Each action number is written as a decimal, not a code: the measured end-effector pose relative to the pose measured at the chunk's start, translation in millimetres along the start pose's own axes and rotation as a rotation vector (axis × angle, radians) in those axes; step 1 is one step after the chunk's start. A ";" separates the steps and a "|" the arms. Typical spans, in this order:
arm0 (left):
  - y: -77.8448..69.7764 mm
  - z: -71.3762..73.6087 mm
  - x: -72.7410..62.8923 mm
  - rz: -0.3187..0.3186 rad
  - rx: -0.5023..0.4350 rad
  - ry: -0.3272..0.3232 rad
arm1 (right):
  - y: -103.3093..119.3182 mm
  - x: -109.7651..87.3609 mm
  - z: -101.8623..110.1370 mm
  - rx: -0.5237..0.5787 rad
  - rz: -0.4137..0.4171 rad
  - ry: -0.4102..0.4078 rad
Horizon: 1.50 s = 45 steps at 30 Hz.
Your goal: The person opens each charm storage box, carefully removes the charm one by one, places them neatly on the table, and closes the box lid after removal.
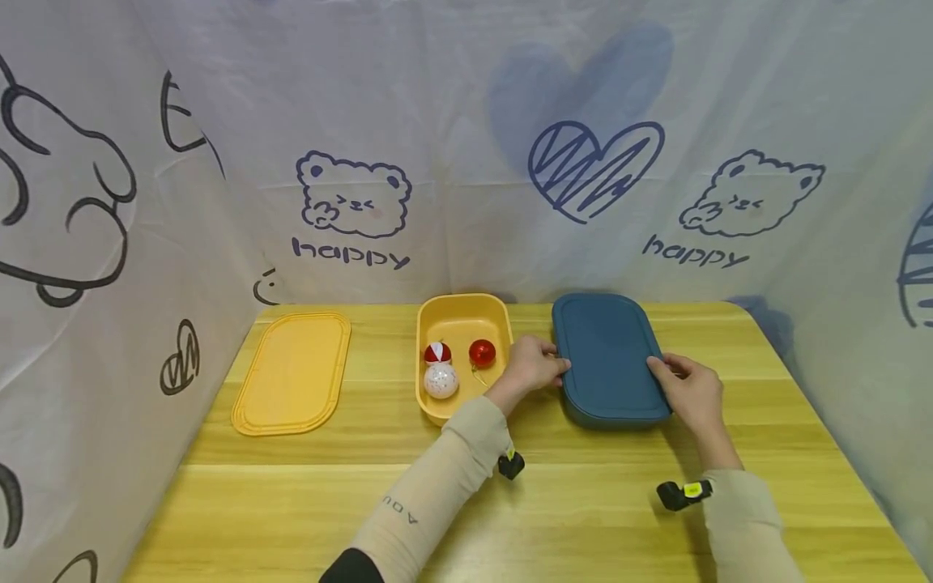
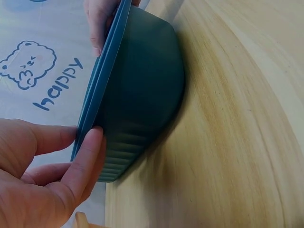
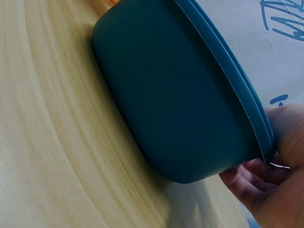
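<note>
A dark blue lid [image 1: 608,348] lies on a deep box [image 2: 147,80] of the same colour, which stands on the table right of centre. My left hand [image 1: 534,364] is at the lid's left edge; in the left wrist view its thumb lies on top and its fingers under the rim, pinching it. At the right edge, my right hand [image 1: 691,394] holds the rim between thumb and fingers, seen close in the right wrist view below the lid's lip [image 3: 259,123]. What is inside this box is hidden.
Left of the blue box stands an uncovered yellow box [image 1: 466,301] holding a red ball [image 1: 482,353], a red-and-white ball [image 1: 437,353] and a speckled white ball [image 1: 440,380]. Flat on the table [image 1: 306,494] at the left lies a yellow lid [image 1: 295,372]. A printed cloth [image 1: 466,146] hangs behind.
</note>
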<state>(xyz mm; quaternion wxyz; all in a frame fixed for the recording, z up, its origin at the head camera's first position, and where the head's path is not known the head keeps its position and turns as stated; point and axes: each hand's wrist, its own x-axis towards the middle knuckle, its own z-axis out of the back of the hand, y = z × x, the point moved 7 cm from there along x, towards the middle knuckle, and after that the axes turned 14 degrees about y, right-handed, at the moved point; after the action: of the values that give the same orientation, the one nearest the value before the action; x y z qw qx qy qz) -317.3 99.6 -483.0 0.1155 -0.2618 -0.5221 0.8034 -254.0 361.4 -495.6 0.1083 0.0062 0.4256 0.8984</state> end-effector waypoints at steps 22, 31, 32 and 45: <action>-1.4 0.2 0.9 -0.009 0.064 0.003 | 3.6 -1.3 1.1 0.007 -0.025 0.004; -6.0 0.7 -3.2 -0.020 0.098 0.011 | 8.7 -0.4 3.2 0.012 -0.044 -0.003; -6.9 1.0 -4.1 -0.021 0.107 0.010 | 9.2 -0.1 3.2 0.012 -0.041 -0.004; -23.7 9.8 -13.9 -0.069 0.141 -0.002 | 19.6 -2.2 7.7 -0.015 -0.019 -0.017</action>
<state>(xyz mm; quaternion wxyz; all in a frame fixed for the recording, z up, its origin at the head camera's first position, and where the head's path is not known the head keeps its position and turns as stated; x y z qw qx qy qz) -313.1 95.7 -454.4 0.1604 -0.2340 -0.4733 0.8340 -254.8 354.8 -475.5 0.1203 0.0089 0.4181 0.9003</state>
